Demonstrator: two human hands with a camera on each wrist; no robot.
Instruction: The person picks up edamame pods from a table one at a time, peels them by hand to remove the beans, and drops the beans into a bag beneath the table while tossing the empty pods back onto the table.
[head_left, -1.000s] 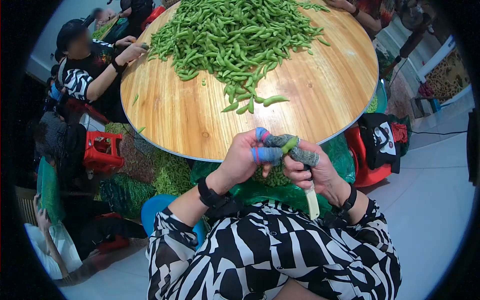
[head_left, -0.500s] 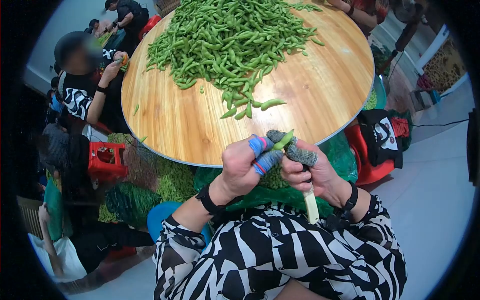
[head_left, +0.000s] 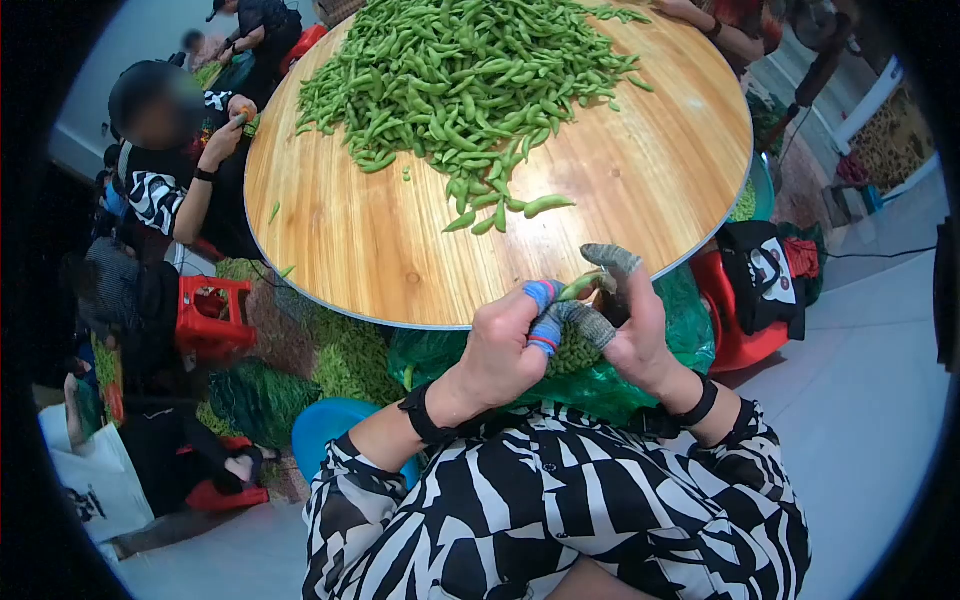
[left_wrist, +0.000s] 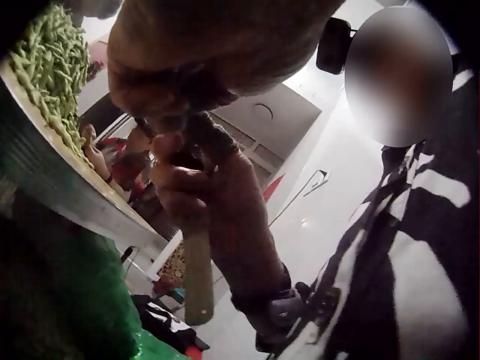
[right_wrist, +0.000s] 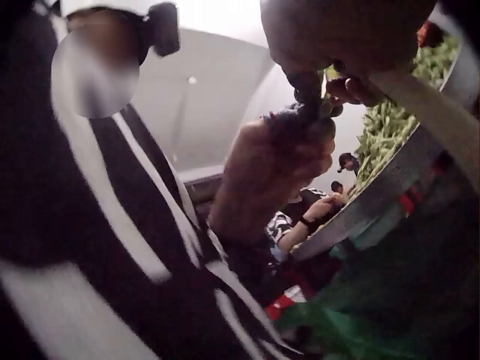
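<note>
Between the two hands, just off the near table edge, is a green soybean pod point(head_left: 578, 287). My left hand point(head_left: 495, 350) pinches it with thumb and finger in blue-grey covers tied with pink and red bands. Close beside it is my right hand point(head_left: 640, 330), its thumb and a finger in grey knitted covers, the thumb raised away from the pod. In the left wrist view the right fingers curl round a tool's cream handle point(left_wrist: 199, 277); the working end is hidden. The handle point(right_wrist: 435, 112) also shows in the right wrist view.
A large heap of pods point(head_left: 460, 90) lies on the round wooden table point(head_left: 350, 260). Below the hands, shelled beans point(head_left: 575, 355) lie in green plastic point(head_left: 600, 385). A blue tub point(head_left: 325, 425), red stool point(head_left: 215, 320) and draped red seat point(head_left: 735, 320) stand around. Another person point(head_left: 170, 160) works at left.
The pod has dropped lower between the hands. My right hand has turned, its thumb lifting away, and the cream handle has gone from the head view. My left hand has shifted slightly right.
</note>
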